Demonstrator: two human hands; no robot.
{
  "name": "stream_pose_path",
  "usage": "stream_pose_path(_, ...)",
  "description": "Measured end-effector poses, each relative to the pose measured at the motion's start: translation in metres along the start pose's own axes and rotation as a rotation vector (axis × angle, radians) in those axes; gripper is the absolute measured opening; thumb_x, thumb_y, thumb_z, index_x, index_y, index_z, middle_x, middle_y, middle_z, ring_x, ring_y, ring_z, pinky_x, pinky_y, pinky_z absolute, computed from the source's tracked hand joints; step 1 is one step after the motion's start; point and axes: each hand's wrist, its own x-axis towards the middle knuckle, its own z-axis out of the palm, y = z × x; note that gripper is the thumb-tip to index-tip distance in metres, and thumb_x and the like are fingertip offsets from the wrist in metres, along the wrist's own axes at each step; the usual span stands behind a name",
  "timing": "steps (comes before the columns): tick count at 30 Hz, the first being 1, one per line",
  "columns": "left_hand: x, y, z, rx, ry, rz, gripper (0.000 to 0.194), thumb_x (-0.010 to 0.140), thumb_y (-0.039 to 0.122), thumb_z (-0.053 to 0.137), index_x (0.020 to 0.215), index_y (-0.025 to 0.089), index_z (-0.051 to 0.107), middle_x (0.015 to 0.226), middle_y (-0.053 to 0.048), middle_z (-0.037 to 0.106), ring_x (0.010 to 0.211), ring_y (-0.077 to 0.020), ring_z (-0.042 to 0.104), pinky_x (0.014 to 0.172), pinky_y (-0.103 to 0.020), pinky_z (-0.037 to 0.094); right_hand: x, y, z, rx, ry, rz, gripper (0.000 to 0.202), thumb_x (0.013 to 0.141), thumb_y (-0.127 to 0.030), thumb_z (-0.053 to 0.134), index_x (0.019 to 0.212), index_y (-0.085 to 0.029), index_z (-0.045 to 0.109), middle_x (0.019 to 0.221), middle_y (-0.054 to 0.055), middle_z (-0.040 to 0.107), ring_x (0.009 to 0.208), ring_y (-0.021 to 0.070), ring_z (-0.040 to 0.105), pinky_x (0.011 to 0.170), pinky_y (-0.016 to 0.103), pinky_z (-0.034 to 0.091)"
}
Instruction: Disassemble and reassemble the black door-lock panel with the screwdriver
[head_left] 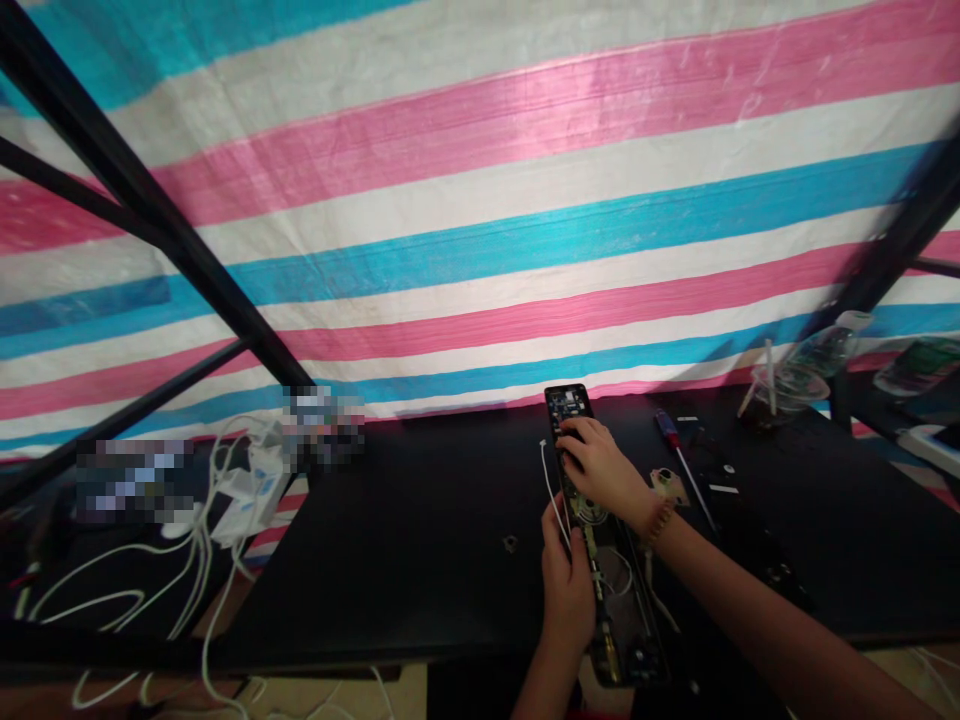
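Note:
A long, narrow black device casing [645,600] lies uncovered near the desk's front edge, with a circuit board [568,403], thin wires and a brass-coloured part inside. My left hand [566,575] is closed around its left side, thumb over the edge. Over the upper half, my right hand [596,465] is closed with bent fingertips down at the board; whatever they pinch is hidden. A white cable [550,480] runs along the casing's left side and passes by my left hand.
Right of the casing lie a screwdriver [679,445] and a small metal plate [667,485]. A small loose part [510,543] sits to the left. White cables [202,540] tangle at far left. Plastic cups [787,385] and a clear bottle [832,340] stand back right, before a striped sheet [525,240].

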Motion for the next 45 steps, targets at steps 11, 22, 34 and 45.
stream_pose_path(11, 0.001, -0.003, 0.000, -0.005, -0.012, 0.030, 0.047, 0.099, 0.045, 0.047, 0.140, 0.021, 0.049, 0.142, -0.014, 0.058, 0.134, -0.0249, 0.053, 0.113, -0.038, 0.039, -0.033, -0.009, 0.003, -0.016, -0.087, 0.077, 0.017, 0.088, -0.013, 0.058, 0.098, -0.018, 0.070, 0.151, 0.015, 0.047, 0.144, 0.0327, 0.034, 0.111, 0.052, 0.037)
stream_pose_path(22, 0.000, 0.001, 0.000, -0.015, -0.033, 0.031, 0.046, 0.101, 0.043, 0.043, 0.142, 0.020, 0.045, 0.143, -0.014, 0.057, 0.135, -0.0233, 0.052, 0.113, -0.036, 0.039, -0.018, -0.015, 0.010, -0.035, -0.097, 0.199, 0.017, 0.087, -0.011, 0.056, 0.084, -0.016, 0.072, 0.152, 0.017, 0.046, 0.143, 0.0354, 0.033, 0.108, 0.053, 0.031)
stream_pose_path(34, 0.001, 0.000, 0.000, 0.025, -0.008, 0.012, 0.046, 0.101, 0.041, 0.044, 0.140, 0.018, 0.046, 0.142, -0.015, 0.058, 0.134, -0.0239, 0.053, 0.111, -0.036, 0.041, -0.002, -0.017, 0.005, 0.279, 0.039, 0.370, 0.011, 0.082, -0.012, 0.063, 0.076, -0.020, 0.069, 0.140, 0.011, 0.058, 0.133, 0.0318, 0.047, 0.099, 0.051, 0.037)
stream_pose_path(45, 0.002, -0.005, 0.000, 0.010, -0.013, 0.024, 0.046, 0.100, 0.044, 0.045, 0.139, 0.019, 0.048, 0.141, -0.015, 0.059, 0.133, -0.0240, 0.054, 0.111, -0.037, 0.040, 0.016, -0.030, 0.026, 0.308, 0.129, 0.178, 0.007, 0.085, -0.014, 0.067, 0.082, -0.020, 0.066, 0.115, 0.010, 0.068, 0.116, 0.0274, 0.058, 0.098, 0.046, 0.040)
